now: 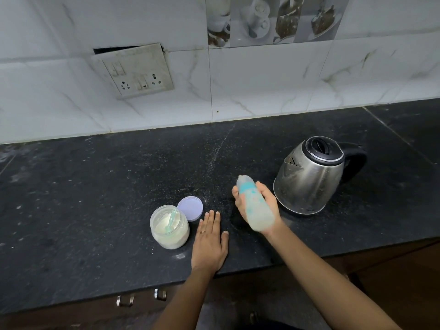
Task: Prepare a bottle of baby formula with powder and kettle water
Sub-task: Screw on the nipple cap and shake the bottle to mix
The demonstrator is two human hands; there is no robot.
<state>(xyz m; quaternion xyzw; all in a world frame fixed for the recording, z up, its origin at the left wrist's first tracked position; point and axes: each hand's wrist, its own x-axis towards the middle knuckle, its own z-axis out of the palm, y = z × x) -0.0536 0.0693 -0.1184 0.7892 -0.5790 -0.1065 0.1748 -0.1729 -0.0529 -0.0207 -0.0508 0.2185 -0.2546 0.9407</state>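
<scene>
- My right hand (270, 202) gripped the bottle (256, 208), a blurred translucent cylinder with a teal collar, tilted just left of the kettle (309, 179), a dull steel dome
- My left hand (209, 239) lay flat, fingers straight, on the speckled black countertop (95, 198), further left
- Beyond it I saw the round plastic jar (169, 231) of pale powder, uncapped, its lilac lid (190, 208) touching
- Open stone ran behind the kettle to the tiled wall
</scene>
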